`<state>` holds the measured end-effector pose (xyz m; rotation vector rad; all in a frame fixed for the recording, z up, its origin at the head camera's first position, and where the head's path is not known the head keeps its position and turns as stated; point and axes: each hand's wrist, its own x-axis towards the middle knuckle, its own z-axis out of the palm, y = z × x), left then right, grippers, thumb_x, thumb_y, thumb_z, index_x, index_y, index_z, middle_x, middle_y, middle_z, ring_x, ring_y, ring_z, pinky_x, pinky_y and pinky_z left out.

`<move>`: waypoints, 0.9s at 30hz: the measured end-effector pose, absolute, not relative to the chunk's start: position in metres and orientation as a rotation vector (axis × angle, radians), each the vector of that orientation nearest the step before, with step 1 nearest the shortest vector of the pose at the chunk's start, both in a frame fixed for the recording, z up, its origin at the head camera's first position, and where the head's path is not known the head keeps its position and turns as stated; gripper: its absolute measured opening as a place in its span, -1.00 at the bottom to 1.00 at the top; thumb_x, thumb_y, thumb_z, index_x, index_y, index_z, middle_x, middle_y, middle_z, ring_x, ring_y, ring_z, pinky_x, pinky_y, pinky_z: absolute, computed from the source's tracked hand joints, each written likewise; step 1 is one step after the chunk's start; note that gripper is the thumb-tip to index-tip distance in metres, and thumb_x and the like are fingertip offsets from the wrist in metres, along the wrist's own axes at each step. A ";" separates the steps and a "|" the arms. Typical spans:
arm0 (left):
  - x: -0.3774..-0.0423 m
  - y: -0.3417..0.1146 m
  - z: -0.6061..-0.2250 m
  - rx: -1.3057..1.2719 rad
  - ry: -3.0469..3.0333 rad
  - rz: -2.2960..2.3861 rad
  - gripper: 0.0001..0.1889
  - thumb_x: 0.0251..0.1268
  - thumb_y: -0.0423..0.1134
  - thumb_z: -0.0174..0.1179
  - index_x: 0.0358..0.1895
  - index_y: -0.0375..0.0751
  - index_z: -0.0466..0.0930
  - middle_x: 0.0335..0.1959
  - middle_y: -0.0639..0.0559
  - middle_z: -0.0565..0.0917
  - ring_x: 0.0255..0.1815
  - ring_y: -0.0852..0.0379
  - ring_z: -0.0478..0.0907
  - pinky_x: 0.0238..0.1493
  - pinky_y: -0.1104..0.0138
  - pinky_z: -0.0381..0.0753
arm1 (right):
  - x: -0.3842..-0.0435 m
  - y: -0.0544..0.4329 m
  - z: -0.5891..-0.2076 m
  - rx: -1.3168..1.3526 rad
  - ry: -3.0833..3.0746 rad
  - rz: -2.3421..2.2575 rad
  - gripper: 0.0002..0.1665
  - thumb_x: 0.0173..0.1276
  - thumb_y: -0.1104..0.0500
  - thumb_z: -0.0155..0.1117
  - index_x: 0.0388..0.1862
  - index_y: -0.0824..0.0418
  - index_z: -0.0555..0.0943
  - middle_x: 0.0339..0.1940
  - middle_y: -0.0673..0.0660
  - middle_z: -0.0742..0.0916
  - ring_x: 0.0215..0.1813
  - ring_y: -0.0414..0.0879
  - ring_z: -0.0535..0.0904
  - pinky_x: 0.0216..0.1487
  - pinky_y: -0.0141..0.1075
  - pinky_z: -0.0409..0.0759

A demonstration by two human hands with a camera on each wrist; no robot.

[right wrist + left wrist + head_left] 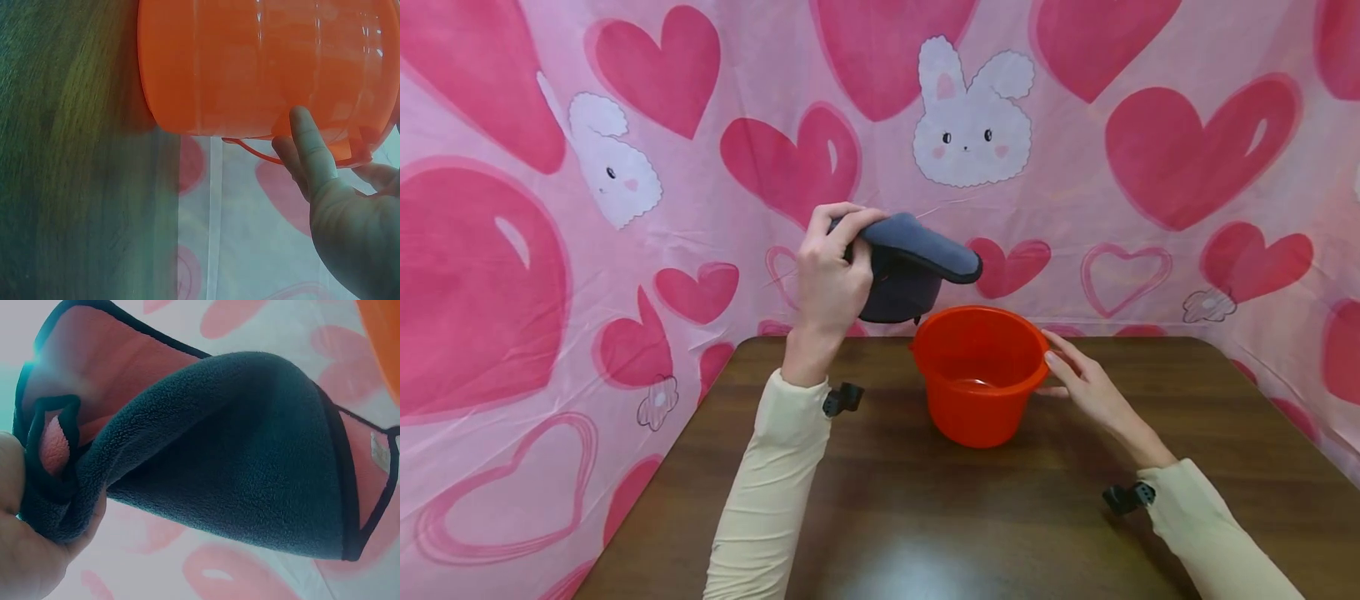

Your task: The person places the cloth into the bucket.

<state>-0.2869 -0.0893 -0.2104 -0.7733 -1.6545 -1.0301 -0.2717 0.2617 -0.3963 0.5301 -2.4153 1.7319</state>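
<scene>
My left hand (837,267) grips one end of a dark grey-blue cloth with black edging (917,242), raised above the far part of the table. Up close, the cloth (250,456) folds over itself, shows a pink reverse side, and has a thin black loop at its far corner. Just right of and below the cloth stands an orange-red bucket (977,417), its mouth facing up. Against the right side of the bucket's rim, my right hand (1086,387) rests with fairly straight fingers. In the right wrist view, fingers (309,140) overlap the bucket's side near its handle (250,150).
The brown wooden table (887,517) extends under both arms, its far edge just behind the bucket. A pink curtain with hearts and rabbits (880,142) hangs closely behind and along the sides.
</scene>
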 end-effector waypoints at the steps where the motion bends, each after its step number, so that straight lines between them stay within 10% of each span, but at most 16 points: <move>1: -0.285 -0.086 -0.209 -0.791 -1.641 -1.035 -0.76 0.35 -0.41 0.09 -0.14 -0.16 0.76 -0.08 -0.19 0.61 0.00 0.01 0.59 0.14 0.29 0.61 | -0.272 0.262 -0.396 0.534 -2.411 1.734 -0.31 0.60 0.06 -0.10 0.60 0.15 0.02 0.46 0.49 0.29 0.06 -0.46 0.62 -0.08 -0.13 0.70; 27: -0.311 -0.017 -0.278 -0.945 -2.226 -0.911 -0.66 0.36 -0.26 0.16 0.18 -0.09 0.58 0.06 -0.12 0.55 0.06 0.04 0.56 0.15 0.28 0.60 | -0.270 0.261 -0.396 0.455 -2.498 1.712 -0.28 0.58 -0.03 -0.07 0.61 0.07 0.02 0.44 0.45 0.37 0.00 -0.45 0.64 -0.06 -0.21 0.71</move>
